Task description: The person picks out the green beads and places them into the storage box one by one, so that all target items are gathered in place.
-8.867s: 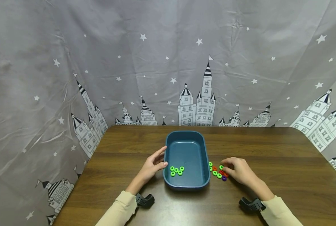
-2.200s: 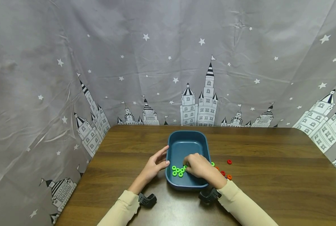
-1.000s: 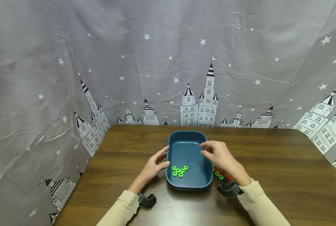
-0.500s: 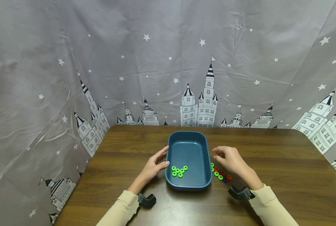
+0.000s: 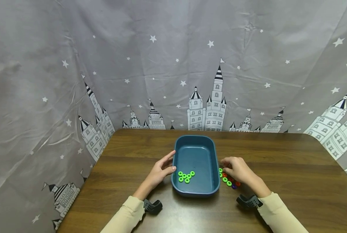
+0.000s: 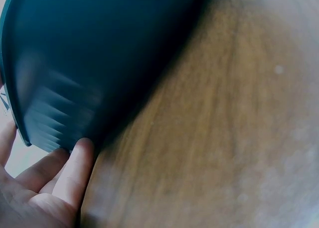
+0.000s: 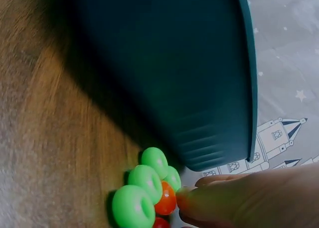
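My left hand (image 5: 158, 173) rests against the left side of a dark blue plastic tray (image 5: 195, 191), fingertips and thumb at its rim and wall. In the tray, several small green ring-shaped beads (image 5: 184, 176) lie in a zigzag near the left front. My right hand (image 5: 239, 169) is low over loose beads right of the tray, thumb and bent fingers apart. Green beads (image 7: 133, 207), an orange bead (image 7: 166, 198) and a purple bead (image 5: 234, 186) show there; the hand covers part of the group. In the right wrist view a fingertip is right beside the orange bead.
The tray stands on a brown wooden table (image 5: 132, 145). Behind it hangs a grey curtain (image 5: 162, 64) printed with castles and stars. Dark wrist straps (image 5: 153, 206) sit on both wrists.
My right hand has left the tray, moved right and come down by the loose beads. Compared with the oldest frame, the tray holds one more green bead. The left hand stays put.
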